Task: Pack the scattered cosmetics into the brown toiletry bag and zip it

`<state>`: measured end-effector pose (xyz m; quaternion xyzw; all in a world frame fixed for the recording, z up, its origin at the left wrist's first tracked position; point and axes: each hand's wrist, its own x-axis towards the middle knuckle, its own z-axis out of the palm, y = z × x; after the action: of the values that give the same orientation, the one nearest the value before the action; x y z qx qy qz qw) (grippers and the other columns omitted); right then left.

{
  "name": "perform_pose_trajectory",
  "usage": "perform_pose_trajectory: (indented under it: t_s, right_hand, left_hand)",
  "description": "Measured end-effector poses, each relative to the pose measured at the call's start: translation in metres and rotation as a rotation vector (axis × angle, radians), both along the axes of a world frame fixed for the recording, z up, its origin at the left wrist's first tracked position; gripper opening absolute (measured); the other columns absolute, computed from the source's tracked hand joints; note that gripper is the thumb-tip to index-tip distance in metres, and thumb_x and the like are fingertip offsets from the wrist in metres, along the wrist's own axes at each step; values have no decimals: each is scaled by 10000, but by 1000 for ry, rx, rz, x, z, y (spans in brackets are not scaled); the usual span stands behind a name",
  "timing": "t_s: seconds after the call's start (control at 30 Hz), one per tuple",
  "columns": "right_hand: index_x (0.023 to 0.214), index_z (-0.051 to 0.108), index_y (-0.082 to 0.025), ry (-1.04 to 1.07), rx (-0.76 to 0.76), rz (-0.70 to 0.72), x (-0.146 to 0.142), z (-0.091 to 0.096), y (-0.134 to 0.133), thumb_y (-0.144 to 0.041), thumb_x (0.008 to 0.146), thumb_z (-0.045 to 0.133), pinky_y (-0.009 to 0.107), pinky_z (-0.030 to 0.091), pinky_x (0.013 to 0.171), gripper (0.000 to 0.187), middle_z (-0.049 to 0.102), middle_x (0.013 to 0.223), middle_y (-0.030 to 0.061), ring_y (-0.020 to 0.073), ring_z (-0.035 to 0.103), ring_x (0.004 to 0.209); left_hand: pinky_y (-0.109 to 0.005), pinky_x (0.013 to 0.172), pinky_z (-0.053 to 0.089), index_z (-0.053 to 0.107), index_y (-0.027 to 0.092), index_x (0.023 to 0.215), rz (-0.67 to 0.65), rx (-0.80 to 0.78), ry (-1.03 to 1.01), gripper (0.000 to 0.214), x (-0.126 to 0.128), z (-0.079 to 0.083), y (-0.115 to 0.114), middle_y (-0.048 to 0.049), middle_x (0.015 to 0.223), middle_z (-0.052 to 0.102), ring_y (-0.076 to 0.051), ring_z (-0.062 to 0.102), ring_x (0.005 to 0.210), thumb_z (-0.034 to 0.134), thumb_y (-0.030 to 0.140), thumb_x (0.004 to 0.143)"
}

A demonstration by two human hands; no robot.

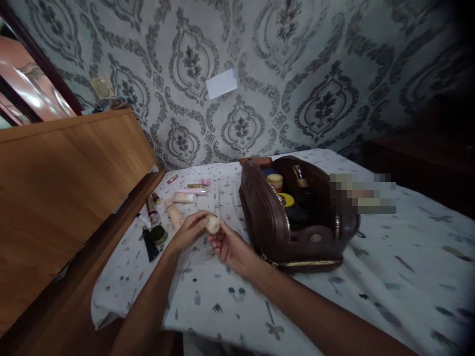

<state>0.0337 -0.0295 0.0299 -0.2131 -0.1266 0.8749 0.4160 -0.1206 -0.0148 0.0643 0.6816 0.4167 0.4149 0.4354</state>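
Observation:
Between my two hands is a small round cream-coloured item (213,224), perhaps a little jar or cap; its exact kind is unclear. My left hand (188,230) pinches it from the left, and my right hand (230,248) has thumb and fingers closed on its right side. Just right of my hands stands a brown toiletry bag (264,213), unzipped wide. Inside it show a yellow round lid (286,200), a jar with a pale lid (275,180) and a gold-and-dark bottle (299,174). Close to my left hand lies a peach-coloured tube (173,213).
Several cosmetics lie on the left of the patterned cloth (217,309), among them a black tube (149,244), a round dark green container (159,234) and a cream tube (184,198). A wooden panel (74,198) borders the left side; a papered wall (241,118) stands behind.

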Motion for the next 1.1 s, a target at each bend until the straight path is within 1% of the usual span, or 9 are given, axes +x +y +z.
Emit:
perform_pose_trajectory:
  t_s: [0.13,0.3,0.47,0.63,0.73,0.83,0.97,1.03,1.1]
  right_hand:
    - [741,643,-118,-2,-7,4,0,1,0,-409,943,556,163,433,418,365,679,558,46,84,573,424]
    - [712,629,-125,2,18,16,1,4,-1,-428,901,619,157,431,423,357,676,561,37,78,569,436]
    - [727,634,-120,-14,16,1,1,4,-3,-422,918,596,160,423,422,359,671,552,38,81,570,433]
    - [736,636,-121,-3,25,-2,0,1,-1,-425,890,635,165,417,427,341,676,564,42,87,570,441]
    - [744,638,-122,-20,4,2,1,2,-2,-432,909,605,167,406,422,353,673,559,42,88,563,432]
    - [735,635,-122,-28,-22,-2,2,7,-4,-420,957,528,161,401,425,387,666,545,39,82,560,423]
    - [714,639,-110,-17,-43,-8,4,12,-6,-399,1002,435,159,383,416,456,647,517,32,77,560,412]
    - [716,646,-103,-8,-42,-5,4,12,-6,-410,997,446,164,380,412,461,649,518,34,80,565,411]
    - [721,652,-102,3,-33,-11,3,10,-5,-421,975,494,167,376,410,437,654,525,34,84,572,416]
  left_hand:
    - [-273,801,460,681,123,1001,-10,-13,-22,452,-1,-1,1,-77,928,671,-193,584,875,620,538,832]
    - [-273,807,456,681,121,995,-5,-24,-38,461,0,-1,0,-76,925,671,-192,585,874,634,544,818]
    - [-262,795,450,671,125,1005,-30,-14,-52,427,-1,-2,0,-62,915,656,-177,575,856,621,516,840]
    - [-264,792,441,671,133,993,-9,-27,-47,412,0,-4,-1,-61,918,656,-181,572,859,628,510,833]
    - [-264,787,438,672,139,1005,8,-29,-70,410,1,-3,-2,-60,920,657,-186,574,861,665,498,806]
    - [-264,773,441,670,152,1035,-11,-42,-110,420,2,-3,-4,-55,914,653,-187,576,851,699,484,779]
    - [-262,756,445,668,166,1058,-23,-39,-125,420,2,-7,-3,-52,906,651,-189,576,843,716,466,768]
    - [-269,772,450,668,170,1059,-19,-31,-122,418,1,-10,-2,-56,920,657,-199,583,863,718,465,767]
    - [-276,791,454,667,177,1064,-19,-31,-106,413,0,-11,-1,-58,937,663,-209,589,888,714,465,770]
